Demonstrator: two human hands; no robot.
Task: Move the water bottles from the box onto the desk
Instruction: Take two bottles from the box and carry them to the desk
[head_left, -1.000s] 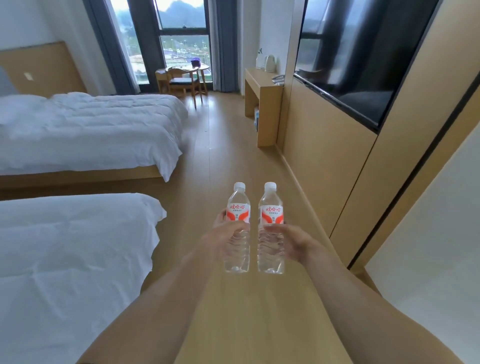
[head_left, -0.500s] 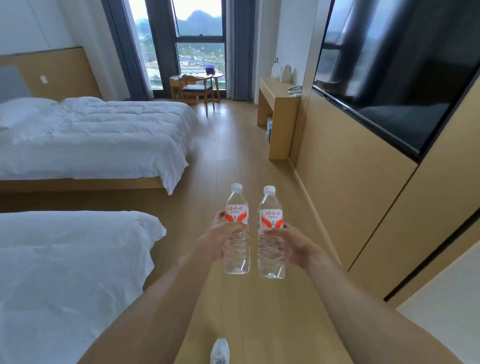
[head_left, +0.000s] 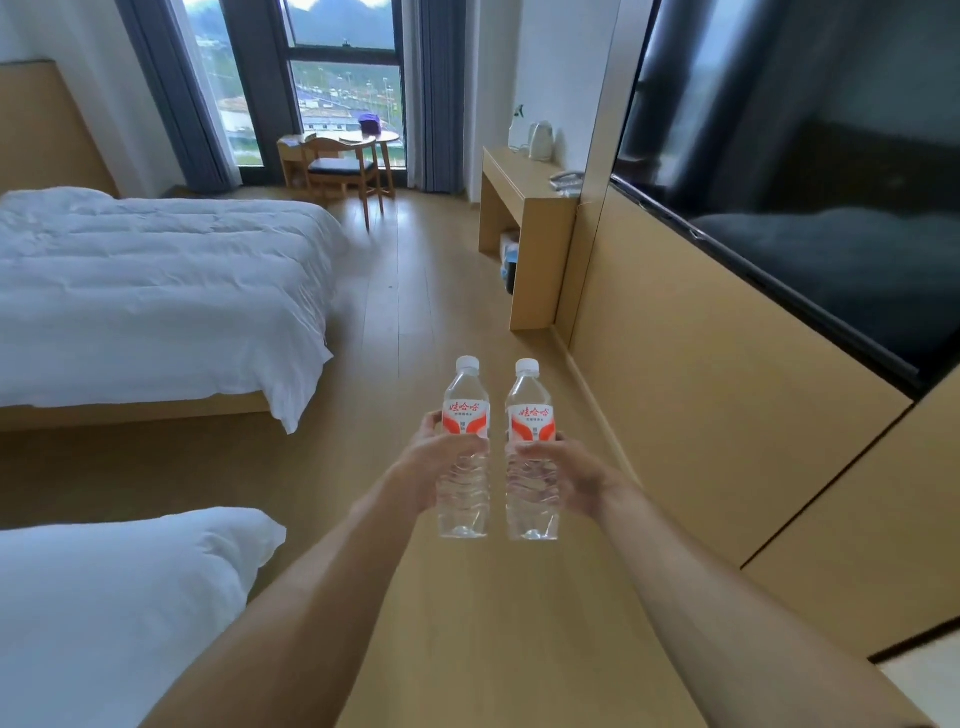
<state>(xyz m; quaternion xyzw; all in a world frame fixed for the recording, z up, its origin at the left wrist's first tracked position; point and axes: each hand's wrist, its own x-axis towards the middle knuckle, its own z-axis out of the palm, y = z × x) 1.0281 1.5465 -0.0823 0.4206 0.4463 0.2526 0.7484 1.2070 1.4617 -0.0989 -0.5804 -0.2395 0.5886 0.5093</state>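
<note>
Two clear water bottles with white caps and red-and-white labels are held upright side by side over the wooden floor. My left hand (head_left: 434, 462) grips the left water bottle (head_left: 465, 415) round its middle. My right hand (head_left: 569, 473) grips the right water bottle (head_left: 531, 421) the same way. The wooden desk (head_left: 511, 171) stands ahead on the right against the wall, well beyond the bottles. No box is in view.
Two white beds (head_left: 156, 291) line the left side. A kettle (head_left: 540, 140) and a phone (head_left: 566, 182) sit on the desk. A chair (head_left: 343, 166) and small round table stand by the window. A dark TV (head_left: 805, 208) hangs on the wooden wall panel to the right.
The room has drawn nearer and the desk looms larger; the view has advanced down the aisle between beds and wall. Both hands keep the same grip on the bottles.
</note>
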